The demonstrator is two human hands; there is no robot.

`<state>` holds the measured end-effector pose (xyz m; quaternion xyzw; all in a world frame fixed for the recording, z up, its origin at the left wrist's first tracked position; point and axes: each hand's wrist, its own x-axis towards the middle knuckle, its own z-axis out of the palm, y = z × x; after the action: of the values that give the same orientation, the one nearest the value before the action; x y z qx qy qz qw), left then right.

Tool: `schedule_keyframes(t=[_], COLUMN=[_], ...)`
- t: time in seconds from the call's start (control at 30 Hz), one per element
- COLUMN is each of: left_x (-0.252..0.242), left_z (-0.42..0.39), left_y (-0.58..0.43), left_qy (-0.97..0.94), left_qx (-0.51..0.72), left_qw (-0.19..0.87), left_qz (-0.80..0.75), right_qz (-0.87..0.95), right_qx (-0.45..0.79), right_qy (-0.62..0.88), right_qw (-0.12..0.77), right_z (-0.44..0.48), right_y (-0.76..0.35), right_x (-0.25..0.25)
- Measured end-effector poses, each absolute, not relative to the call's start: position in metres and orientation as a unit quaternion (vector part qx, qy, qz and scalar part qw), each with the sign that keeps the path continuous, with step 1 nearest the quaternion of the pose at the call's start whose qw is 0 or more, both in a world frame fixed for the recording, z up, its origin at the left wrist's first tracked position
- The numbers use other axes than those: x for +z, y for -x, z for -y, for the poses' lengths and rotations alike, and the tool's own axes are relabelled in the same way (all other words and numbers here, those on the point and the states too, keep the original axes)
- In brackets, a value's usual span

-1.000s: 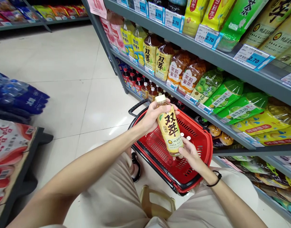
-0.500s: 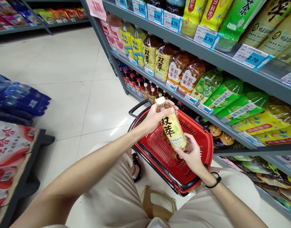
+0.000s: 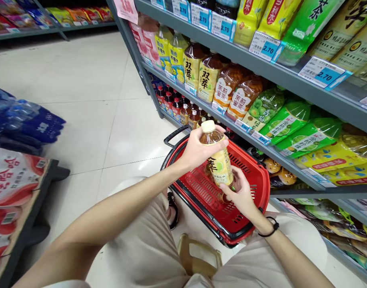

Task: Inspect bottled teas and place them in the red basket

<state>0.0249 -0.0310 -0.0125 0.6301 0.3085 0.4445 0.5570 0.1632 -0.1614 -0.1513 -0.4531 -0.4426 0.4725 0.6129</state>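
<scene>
1. The bottle [image 3: 220, 170] is held tilted just above the basket [image 3: 263, 188], cap uppermost.
2. Its shoulder is gripped by the left hand [image 3: 198, 150]. Its base is cupped by the right hand [image 3: 242, 196], with the fingers curled round it.
3. Should either grip be loosened too early, the bottle could be dropped hard into the basket and dented, or tipped over the rim.
4. The shelf [image 3: 291, 162] just beyond the basket could be struck by the raised cap, and stock there could be toppled.
</scene>
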Motion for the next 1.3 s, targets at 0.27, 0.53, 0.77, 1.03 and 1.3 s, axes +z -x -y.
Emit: schedule_keyframes(t=[0.27,0.53,0.77,1.03,1.3], left_x=[-0.017,-0.022,-0.026,-0.023,-0.024], left_z=[0.025,0.021,0.023,0.022,0.022], left_y=[-0.022,-0.024,-0.031,-0.028,-0.027], left_qy=[-0.591,-0.543,-0.505,-0.574,-0.562], left_qx=[0.466,0.467,0.462,0.409,0.412], left_qw=[0.577,0.614,0.671,0.642,0.639], left_qz=[-0.318,-0.333,-0.285,-0.300,-0.326], right_qz=[0.316,0.306,0.336,0.344,0.339], right_qx=[0.664,0.697,0.604,0.518,0.444], right_qy=[0.359,0.323,0.384,0.452,0.495], right_qw=[0.575,0.562,0.612,0.639,0.666], right_z=[0.153,0.157,0.163,0.163,0.158], right_y=[-0.162,-0.163,-0.166,-0.165,-0.167], right_x=[-0.146,-0.138,-0.146,-0.151,-0.156])
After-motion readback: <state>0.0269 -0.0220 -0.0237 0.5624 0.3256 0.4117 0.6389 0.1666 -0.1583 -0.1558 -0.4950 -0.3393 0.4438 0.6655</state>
